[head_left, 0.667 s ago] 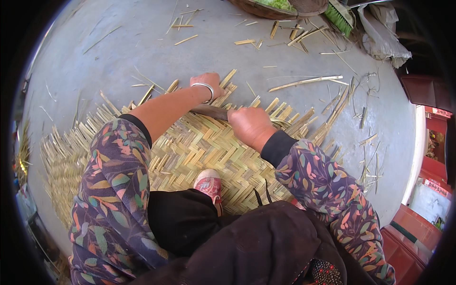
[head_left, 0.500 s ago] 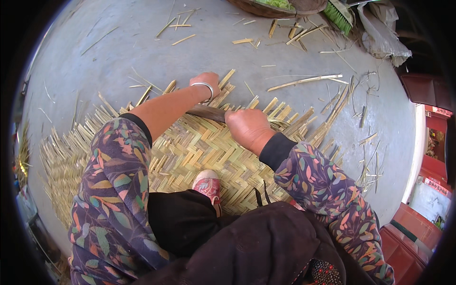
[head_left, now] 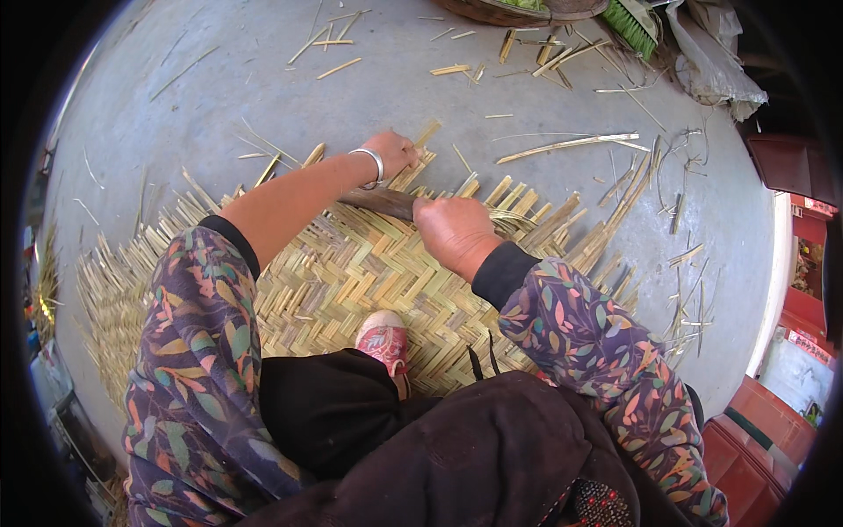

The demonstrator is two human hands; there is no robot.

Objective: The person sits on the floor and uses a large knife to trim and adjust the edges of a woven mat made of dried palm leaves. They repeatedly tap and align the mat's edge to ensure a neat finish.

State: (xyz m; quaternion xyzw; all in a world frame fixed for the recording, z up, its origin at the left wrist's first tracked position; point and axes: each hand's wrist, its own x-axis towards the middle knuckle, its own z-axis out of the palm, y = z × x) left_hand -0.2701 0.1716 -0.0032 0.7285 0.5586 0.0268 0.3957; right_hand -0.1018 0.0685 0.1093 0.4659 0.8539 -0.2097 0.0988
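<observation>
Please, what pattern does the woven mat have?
The woven mat has a zigzag pattern, best in the head view.

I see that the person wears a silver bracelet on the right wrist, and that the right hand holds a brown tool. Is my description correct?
Not quite: the silver bracelet is on the left wrist, not the right one, as the head view shows. The right hand does hold the brown tool.

Looks like a home's yard or porch doubling as a weaving spot: grey concrete floor [head_left: 237, 88] strewn with cut strips [head_left: 566, 147], a herringbone mat [head_left: 351, 281] underfoot, and (rather homely) a basket [head_left: 479, 11] of greens [head_left: 527, 3] beside a green-bristled broom [head_left: 630, 30].
</observation>
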